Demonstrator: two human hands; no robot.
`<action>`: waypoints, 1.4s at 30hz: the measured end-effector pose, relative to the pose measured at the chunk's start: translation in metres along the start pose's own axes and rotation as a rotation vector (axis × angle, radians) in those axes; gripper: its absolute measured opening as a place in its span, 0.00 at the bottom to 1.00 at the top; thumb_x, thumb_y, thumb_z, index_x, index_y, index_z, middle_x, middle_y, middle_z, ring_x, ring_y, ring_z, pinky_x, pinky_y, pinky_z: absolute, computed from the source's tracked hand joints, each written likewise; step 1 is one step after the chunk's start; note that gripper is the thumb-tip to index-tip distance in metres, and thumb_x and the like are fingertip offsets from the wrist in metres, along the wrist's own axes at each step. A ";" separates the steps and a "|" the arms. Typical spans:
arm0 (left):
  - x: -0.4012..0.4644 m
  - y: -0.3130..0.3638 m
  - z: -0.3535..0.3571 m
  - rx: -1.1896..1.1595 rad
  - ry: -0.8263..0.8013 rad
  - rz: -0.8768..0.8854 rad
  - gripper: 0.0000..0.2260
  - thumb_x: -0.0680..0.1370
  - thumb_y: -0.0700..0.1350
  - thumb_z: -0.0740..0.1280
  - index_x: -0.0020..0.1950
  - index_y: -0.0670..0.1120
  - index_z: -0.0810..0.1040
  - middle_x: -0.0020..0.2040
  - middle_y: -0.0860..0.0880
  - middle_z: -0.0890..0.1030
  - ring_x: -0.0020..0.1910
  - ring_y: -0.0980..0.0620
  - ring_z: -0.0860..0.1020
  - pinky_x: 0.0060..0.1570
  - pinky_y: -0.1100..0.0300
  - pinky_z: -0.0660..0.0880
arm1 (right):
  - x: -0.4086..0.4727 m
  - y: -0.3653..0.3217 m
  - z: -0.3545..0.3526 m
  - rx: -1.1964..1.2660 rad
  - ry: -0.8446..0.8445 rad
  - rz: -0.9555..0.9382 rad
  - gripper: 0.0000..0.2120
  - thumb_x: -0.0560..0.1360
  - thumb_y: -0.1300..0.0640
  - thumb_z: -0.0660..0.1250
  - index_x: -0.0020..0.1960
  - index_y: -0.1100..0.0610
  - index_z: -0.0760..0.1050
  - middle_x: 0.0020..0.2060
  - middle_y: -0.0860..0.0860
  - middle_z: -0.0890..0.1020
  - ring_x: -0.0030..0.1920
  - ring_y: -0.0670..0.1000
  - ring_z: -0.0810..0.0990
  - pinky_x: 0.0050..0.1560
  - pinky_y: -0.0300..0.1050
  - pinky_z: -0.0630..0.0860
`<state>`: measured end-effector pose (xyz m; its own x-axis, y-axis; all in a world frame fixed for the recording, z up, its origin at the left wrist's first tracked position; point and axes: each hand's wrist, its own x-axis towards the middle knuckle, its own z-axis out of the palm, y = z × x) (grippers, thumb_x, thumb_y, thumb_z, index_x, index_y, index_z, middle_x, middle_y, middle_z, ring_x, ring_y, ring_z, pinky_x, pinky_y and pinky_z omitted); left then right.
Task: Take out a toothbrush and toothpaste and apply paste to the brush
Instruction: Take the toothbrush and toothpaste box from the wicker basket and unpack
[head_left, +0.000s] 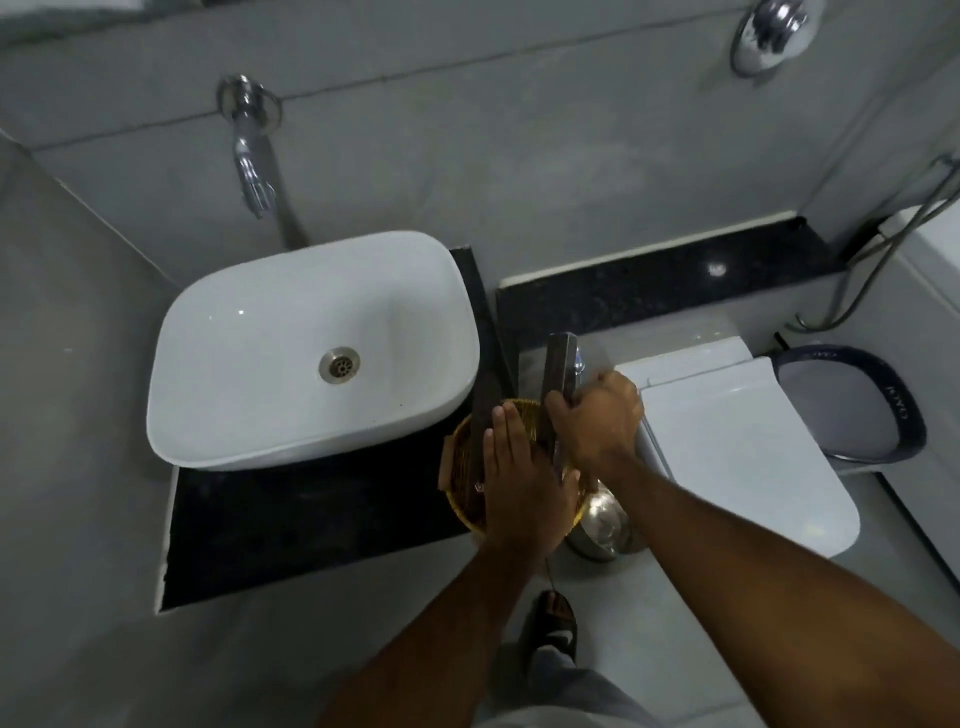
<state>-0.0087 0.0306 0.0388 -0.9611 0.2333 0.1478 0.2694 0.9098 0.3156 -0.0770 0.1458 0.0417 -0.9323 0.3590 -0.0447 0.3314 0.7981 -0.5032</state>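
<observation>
The white basin (311, 348) occupies the left and middle of the black worktop (291, 525); a wall tap (252, 171) stands above its far rim. To the right, off the worktop's right edge, are the closed toilet lid (743, 447) and, further right, a dark-rimmed bin (852, 402).

At the worktop's right front corner sits a yellow woven basket (460, 467), partly overhanging the edge. A steel bowl (602, 525) lies just beside it, lower right.

The left hand (522, 467) lies flat over the basket, fingers extended and not closed on anything, apparently steadying the basket. The right hand (597, 421) is clenched around a long dark box (560, 369), which projects upward from the basket's far right rim. A second dark flat item (482, 405) leans in the basket at its left side. Which holds the toothbrush and which the toothpaste cannot be determined; printing is blurred.

Handling assessment: the gripped box is probably thin card, light and stiff along its length but easily crushed across its faces. Grip it mid-length on the narrow edges with moderate pressure. The basket appears light and likely to tip at the worktop edge, so downward restraint is advisable during withdrawal. A tube inside would be soft; a brush would be rigid and slim.
</observation>
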 end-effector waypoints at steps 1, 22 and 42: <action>0.008 0.003 -0.009 -0.031 0.024 -0.015 0.43 0.73 0.57 0.65 0.78 0.42 0.45 0.75 0.32 0.60 0.75 0.34 0.56 0.71 0.37 0.60 | 0.009 -0.006 -0.011 0.054 0.043 -0.035 0.19 0.69 0.35 0.57 0.29 0.48 0.69 0.50 0.53 0.77 0.55 0.55 0.72 0.56 0.56 0.68; 0.162 -0.060 -0.281 -0.160 0.500 -0.115 0.15 0.78 0.52 0.64 0.57 0.43 0.74 0.49 0.44 0.81 0.47 0.45 0.80 0.47 0.51 0.78 | 0.101 -0.334 -0.315 0.614 -0.022 -0.593 0.09 0.74 0.59 0.66 0.38 0.57 0.82 0.32 0.54 0.83 0.34 0.53 0.83 0.29 0.45 0.80; 0.139 -0.091 -0.274 -0.105 0.480 -0.052 0.17 0.79 0.52 0.64 0.63 0.43 0.73 0.52 0.44 0.82 0.48 0.47 0.80 0.50 0.58 0.78 | 0.082 -0.374 -0.341 -0.233 -0.184 -0.755 0.02 0.71 0.62 0.71 0.41 0.61 0.81 0.25 0.50 0.83 0.27 0.47 0.84 0.24 0.35 0.75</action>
<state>-0.1505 -0.1136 0.2876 -0.8434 -0.0182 0.5370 0.2503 0.8710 0.4227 -0.2278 0.0417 0.5208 -0.9186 -0.3863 0.0834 -0.3942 0.8808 -0.2624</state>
